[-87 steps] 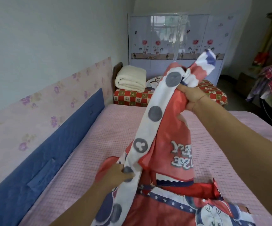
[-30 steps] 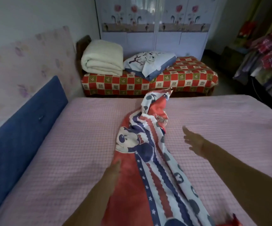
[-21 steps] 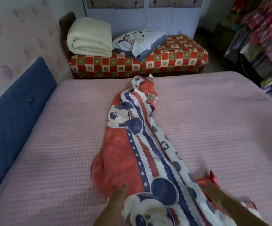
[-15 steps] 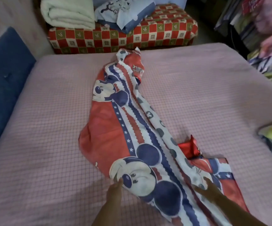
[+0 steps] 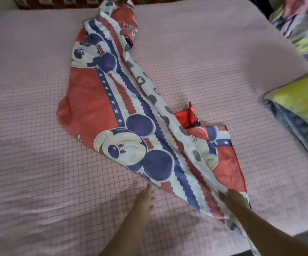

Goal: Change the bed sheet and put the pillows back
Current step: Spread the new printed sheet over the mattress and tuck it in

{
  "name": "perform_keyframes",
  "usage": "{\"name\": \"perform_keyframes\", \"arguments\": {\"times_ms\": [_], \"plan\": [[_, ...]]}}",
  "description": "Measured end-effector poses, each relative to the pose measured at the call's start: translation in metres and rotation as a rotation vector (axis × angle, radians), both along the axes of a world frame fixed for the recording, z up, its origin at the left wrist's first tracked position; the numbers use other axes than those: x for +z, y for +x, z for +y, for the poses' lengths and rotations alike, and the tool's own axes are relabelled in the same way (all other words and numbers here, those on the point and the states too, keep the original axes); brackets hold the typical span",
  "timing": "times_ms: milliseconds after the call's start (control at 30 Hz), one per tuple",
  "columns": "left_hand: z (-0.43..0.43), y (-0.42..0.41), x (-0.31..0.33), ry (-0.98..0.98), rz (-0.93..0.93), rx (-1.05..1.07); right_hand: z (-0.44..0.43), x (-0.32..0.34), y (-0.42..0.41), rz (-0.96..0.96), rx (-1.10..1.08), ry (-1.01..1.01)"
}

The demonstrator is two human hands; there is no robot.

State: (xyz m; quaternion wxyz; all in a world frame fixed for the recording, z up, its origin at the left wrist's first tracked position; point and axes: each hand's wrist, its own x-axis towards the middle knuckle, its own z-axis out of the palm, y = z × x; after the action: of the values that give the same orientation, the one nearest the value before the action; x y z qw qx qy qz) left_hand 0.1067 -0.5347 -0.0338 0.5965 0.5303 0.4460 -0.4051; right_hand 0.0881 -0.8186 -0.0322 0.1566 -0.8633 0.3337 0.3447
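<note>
Right hand [image 5: 232, 199] on mouse-print sheet [image 5: 112, 100]; lettering [image 5: 129, 28] blurred.

Bed sheet [image 5: 112, 100], centre of frame: cartoon-mouse print, no word legible on it; white lettering [image 5: 129, 27] on a red fold, upper centre: blurred, unreadable; grey dots [image 5: 140, 80] along the white band: one pale mark resembles a "3", possibly only a mouse-head motif; no other text readable.

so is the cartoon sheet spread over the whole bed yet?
No, the cartoon sheet lies bunched in a diagonal strip, with the pink checked mattress cover bare on both sides of it.
</note>
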Motion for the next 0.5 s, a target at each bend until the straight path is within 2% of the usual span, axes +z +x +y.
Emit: {"name": "perform_keyframes", "arguments": {"times_ms": [100, 200, 300, 400, 500], "plan": [[-0.022, -0.004, 0.016, -0.042, -0.054, -0.009, 0.021, 0.020, -0.007, -0.059, 0.060, 0.152], [-0.041, -0.001, 0.039, -0.163, -0.154, 0.048, 0.063, 0.045, -0.020, -0.095, 0.253, 0.307], [-0.047, 0.002, 0.062, -0.226, -0.245, 0.100, 0.104, 0.060, -0.037, -0.246, 0.367, 0.453], [-0.034, -0.003, 0.071, -0.078, -0.349, 0.108, 0.133, 0.072, -0.051, -0.306, 0.421, 0.547], [-0.009, -0.012, 0.071, 0.091, -0.366, 0.167, 0.144, 0.078, -0.065, -0.293, 0.356, 0.709]]}}
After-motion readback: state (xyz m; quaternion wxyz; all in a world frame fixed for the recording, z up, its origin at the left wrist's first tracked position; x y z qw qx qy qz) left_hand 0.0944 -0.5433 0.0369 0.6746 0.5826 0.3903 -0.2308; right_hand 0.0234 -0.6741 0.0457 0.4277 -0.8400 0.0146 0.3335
